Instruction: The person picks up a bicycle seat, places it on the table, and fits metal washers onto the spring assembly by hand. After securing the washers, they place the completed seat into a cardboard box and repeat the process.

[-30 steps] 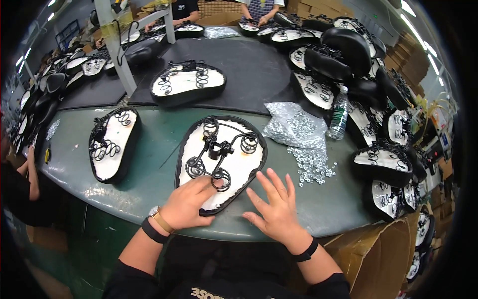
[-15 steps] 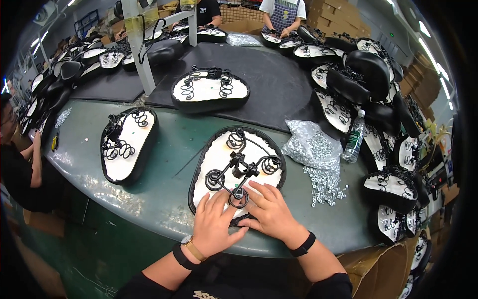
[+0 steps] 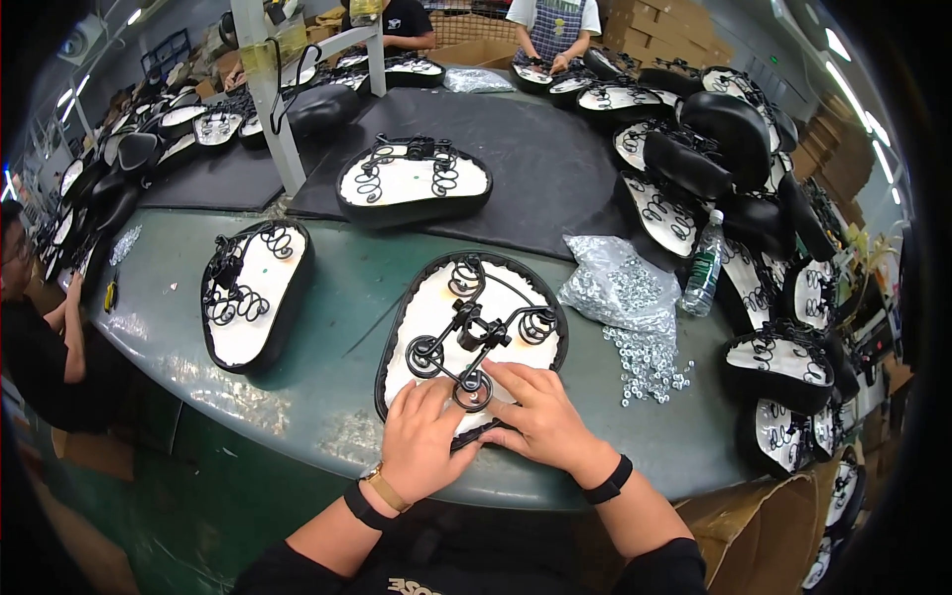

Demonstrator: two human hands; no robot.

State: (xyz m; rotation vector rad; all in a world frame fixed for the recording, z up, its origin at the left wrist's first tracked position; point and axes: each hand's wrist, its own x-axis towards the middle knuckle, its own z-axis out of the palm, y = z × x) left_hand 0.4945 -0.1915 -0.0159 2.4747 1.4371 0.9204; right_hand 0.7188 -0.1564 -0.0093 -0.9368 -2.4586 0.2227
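**Now: both hands at the narrow end of the upturned saddle**

Here the green table carries several saddles w/ undersides up. The nearest saddle lies long axis running away from the person, narrow end toward them. Its black spring frame ends at a small front coil. Left hand and right hand flank that coil, fingers spread flat, pressing, gripping nothing. Right fingertips sit closer to it.

A crinkled clear plastic bag of small metal nuts lies at three o'clock of the centre. Brown cardboard cartons stack at two o'clock; another open carton stands at five o'clock.
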